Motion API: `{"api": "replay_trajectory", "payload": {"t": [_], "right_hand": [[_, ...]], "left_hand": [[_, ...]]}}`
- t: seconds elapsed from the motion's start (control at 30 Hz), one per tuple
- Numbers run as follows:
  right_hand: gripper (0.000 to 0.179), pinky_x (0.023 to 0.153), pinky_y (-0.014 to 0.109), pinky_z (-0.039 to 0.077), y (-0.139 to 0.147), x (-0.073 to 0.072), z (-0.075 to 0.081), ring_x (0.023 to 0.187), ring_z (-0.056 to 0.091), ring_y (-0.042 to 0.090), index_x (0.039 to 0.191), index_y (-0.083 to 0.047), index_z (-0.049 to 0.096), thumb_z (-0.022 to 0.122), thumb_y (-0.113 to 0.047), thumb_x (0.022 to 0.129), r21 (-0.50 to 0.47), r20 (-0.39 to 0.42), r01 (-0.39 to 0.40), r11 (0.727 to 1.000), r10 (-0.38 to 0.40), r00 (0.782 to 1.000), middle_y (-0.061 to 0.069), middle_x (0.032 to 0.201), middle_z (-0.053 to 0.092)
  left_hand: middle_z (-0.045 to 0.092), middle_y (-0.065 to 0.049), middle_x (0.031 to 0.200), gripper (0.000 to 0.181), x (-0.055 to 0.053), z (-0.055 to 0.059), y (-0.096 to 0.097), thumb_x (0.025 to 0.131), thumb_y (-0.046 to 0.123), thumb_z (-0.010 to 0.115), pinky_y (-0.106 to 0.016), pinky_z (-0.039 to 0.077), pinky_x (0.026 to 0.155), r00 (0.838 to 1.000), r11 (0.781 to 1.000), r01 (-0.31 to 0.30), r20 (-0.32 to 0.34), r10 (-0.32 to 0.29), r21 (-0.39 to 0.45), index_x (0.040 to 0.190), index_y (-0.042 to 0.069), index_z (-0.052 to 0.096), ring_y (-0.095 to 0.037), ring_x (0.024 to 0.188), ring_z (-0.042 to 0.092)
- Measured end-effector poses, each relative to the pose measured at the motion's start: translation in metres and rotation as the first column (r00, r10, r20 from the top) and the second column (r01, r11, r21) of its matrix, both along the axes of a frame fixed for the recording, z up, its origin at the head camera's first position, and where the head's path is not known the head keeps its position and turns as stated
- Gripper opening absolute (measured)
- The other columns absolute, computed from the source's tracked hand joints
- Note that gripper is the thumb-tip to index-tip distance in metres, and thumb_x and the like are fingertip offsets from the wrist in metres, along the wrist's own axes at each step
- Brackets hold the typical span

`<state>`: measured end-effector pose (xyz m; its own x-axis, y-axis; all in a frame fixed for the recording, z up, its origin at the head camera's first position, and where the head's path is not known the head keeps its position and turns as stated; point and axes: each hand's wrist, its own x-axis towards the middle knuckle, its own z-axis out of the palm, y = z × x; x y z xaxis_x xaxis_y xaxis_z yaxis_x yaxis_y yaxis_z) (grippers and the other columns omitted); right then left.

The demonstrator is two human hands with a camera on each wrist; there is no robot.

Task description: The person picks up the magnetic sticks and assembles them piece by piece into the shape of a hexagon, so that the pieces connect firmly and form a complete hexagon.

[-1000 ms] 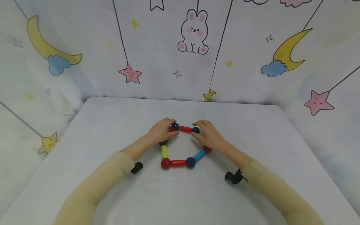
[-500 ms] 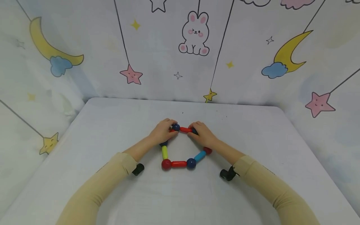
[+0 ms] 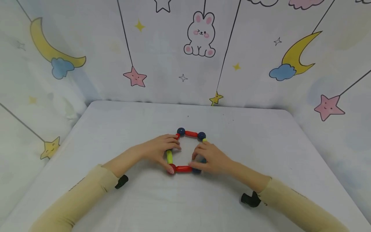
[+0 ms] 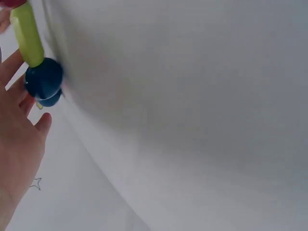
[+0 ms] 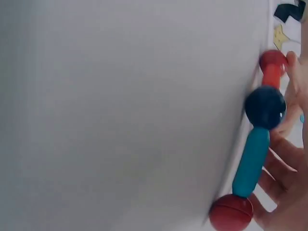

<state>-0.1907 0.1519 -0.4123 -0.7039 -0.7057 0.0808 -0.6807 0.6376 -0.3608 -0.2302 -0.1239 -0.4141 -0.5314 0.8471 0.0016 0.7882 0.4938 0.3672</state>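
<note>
A closed ring of magnetic balls and rods lies on the white table; its near red rod [image 3: 183, 169] and far red rod [image 3: 191, 133] show plainly. My left hand [image 3: 157, 149] spreads over the ring's left side, thumb touching the near red ball [image 3: 174, 166]. Its fingers extend beside a yellow-green rod [image 4: 27, 36] and a dark blue ball [image 4: 44, 78]. My right hand [image 3: 213, 158] covers the right side, loosely bent around the near dark blue ball [image 5: 265, 108] and light blue rod [image 5: 251, 161]. A red ball [image 5: 231, 212] at that rod's end is hidden in the head view.
Two dark blue balls sit at the ring's far corners, the left one [image 3: 181, 131] and the right one [image 3: 201, 136]. A white tabletop [image 3: 252, 129] ends at a patterned cloth backdrop [image 3: 162, 48]. Black wrist mounts hang below both sleeves.
Both hands have left the far balls and come toward the near side of the ring. The left hand has spread its fingers. The near right corner looks drawn inward.
</note>
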Motion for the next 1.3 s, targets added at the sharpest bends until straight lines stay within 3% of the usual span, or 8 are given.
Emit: {"api": "replay_trajectory", "payload": {"t": [0.23, 0.43, 0.5, 0.6, 0.7, 0.77, 1.0, 1.3], "right_hand": [[0.039, 0.101, 0.049, 0.028, 0.019, 0.011, -0.012, 0.096, 0.047, 0.005, 0.102, -0.029, 0.059, 0.062, -0.064, 0.085, 0.035, 0.081, -0.077, 0.996, 0.074, 0.994, -0.020, 0.093, 0.054], [0.032, 0.104, 0.049, 0.028, 0.030, 0.005, -0.010, 0.096, 0.047, 0.002, 0.099, -0.030, 0.060, 0.062, -0.060, 0.087, -0.018, 0.105, -0.128, 0.992, 0.130, 0.986, -0.022, 0.096, 0.055], [0.030, 0.102, 0.046, 0.032, 0.032, 0.004, -0.008, 0.101, 0.047, 0.004, 0.101, -0.029, 0.061, 0.062, -0.057, 0.089, -0.047, 0.097, -0.081, 0.996, 0.085, 0.992, -0.019, 0.100, 0.056], [0.029, 0.092, 0.040, 0.042, 0.035, 0.000, -0.004, 0.104, 0.046, 0.012, 0.109, -0.021, 0.063, 0.063, -0.045, 0.093, -0.107, 0.038, 0.088, 0.990, -0.084, 0.996, -0.007, 0.110, 0.058], [0.041, 0.079, 0.035, 0.048, 0.038, -0.007, -0.001, 0.097, 0.049, 0.018, 0.123, -0.011, 0.056, 0.066, -0.037, 0.093, -0.115, 0.035, 0.288, 0.951, -0.286, 0.958, 0.006, 0.117, 0.055], [0.052, 0.073, 0.032, 0.049, 0.039, -0.013, -0.001, 0.090, 0.051, 0.020, 0.131, -0.004, 0.049, 0.067, -0.033, 0.092, -0.081, 0.092, 0.353, 0.932, -0.346, 0.934, 0.012, 0.116, 0.053], [0.049, 0.072, 0.032, 0.047, 0.039, -0.032, -0.010, 0.084, 0.052, 0.020, 0.133, 0.001, 0.045, 0.058, -0.026, 0.095, 0.022, 0.182, 0.368, 0.930, -0.366, 0.913, 0.010, 0.104, 0.057], [0.046, 0.064, 0.029, 0.046, 0.037, -0.041, -0.011, 0.074, 0.052, 0.020, 0.133, 0.000, 0.044, 0.056, -0.025, 0.097, 0.015, 0.205, 0.412, 0.911, -0.406, 0.891, 0.008, 0.088, 0.056]], "left_hand": [[0.051, 0.000, 0.124, 0.070, 0.011, -0.008, 0.003, 0.067, 0.072, 0.073, -0.038, 0.033, 0.110, 0.998, 0.996, -0.049, 0.052, 0.045, 0.073, 0.105, 0.015, 0.058, -0.023, 0.141, 0.024], [0.045, -0.003, 0.137, 0.070, 0.015, -0.008, 0.012, 0.070, 0.068, 0.075, -0.037, 0.033, 0.110, 0.988, 0.991, -0.111, 0.117, 0.103, 0.072, 0.111, 0.014, 0.057, -0.022, 0.142, 0.020], [0.038, -0.005, 0.146, 0.076, 0.016, -0.008, 0.012, 0.072, 0.065, 0.075, -0.040, 0.031, 0.111, 0.978, 0.987, -0.139, 0.169, 0.126, 0.074, 0.123, 0.013, 0.054, -0.023, 0.143, 0.017], [0.025, -0.009, 0.155, 0.088, 0.016, -0.007, 0.013, 0.078, 0.061, 0.072, -0.045, 0.028, 0.112, 0.946, 0.965, -0.248, 0.235, 0.222, 0.088, 0.143, 0.009, 0.043, -0.026, 0.144, 0.018], [0.031, -0.014, 0.153, 0.086, 0.016, -0.006, 0.015, 0.087, 0.055, 0.066, -0.046, 0.032, 0.109, 0.899, 0.914, -0.394, 0.248, 0.362, 0.093, 0.149, 0.004, 0.035, -0.030, 0.139, 0.030], [0.041, -0.018, 0.146, 0.077, 0.016, -0.006, 0.016, 0.092, 0.048, 0.063, -0.046, 0.037, 0.106, 0.880, 0.889, -0.448, 0.221, 0.420, 0.094, 0.146, -0.001, 0.038, -0.032, 0.132, 0.039], [0.056, -0.018, 0.119, 0.056, 0.016, -0.006, 0.024, 0.093, 0.025, 0.065, -0.034, 0.048, 0.082, 0.884, 0.880, -0.452, 0.206, 0.420, 0.146, 0.137, -0.006, 0.049, -0.024, 0.097, 0.053], [0.057, -0.013, 0.106, 0.055, 0.015, -0.004, 0.030, 0.090, 0.024, 0.068, -0.029, 0.045, 0.071, 0.856, 0.858, -0.500, 0.215, 0.470, 0.115, 0.135, -0.004, 0.052, -0.021, 0.086, 0.051]]}}
